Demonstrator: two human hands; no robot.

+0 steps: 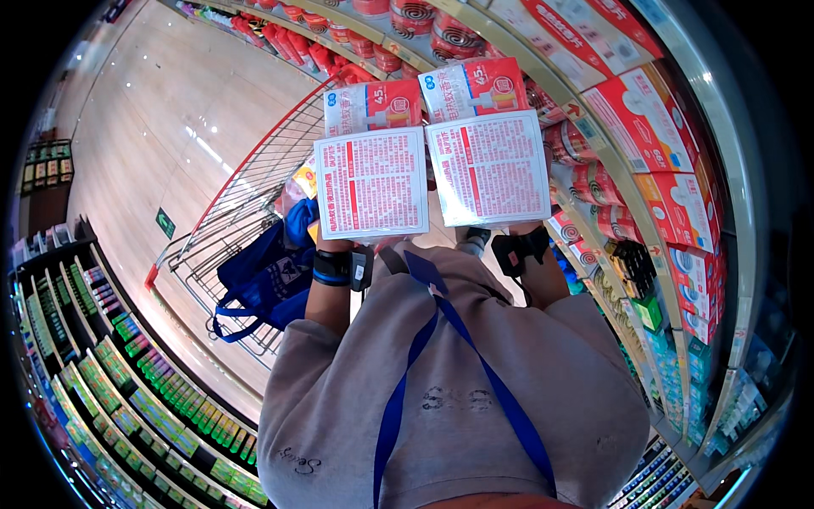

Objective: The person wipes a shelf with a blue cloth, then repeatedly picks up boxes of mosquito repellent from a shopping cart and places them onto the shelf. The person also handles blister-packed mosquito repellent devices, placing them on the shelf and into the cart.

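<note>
Side by side before my chest are two white-and-red mosquito repellent boxes in clear wrap, the left box (371, 187) and the right box (489, 170). Each turns a white panel of red print toward me, with a red-and-white pictured face beyond. My left hand (336, 245) holds the left box from below and behind, its fingers hidden by the carton. Under the right box, my right hand (526, 227) grips in the same way, mostly covered. The boxes nearly touch along their inner edges. Black devices are strapped to both wrists.
A wire shopping cart (246, 182) with a red rim stands at the left, a blue bag (267, 276) in it. Shelves of red boxes (636, 119) and round coil packs (585, 182) curve along the right. Another stocked shelf (110, 373) lies lower left, beside the pale floor (170, 110).
</note>
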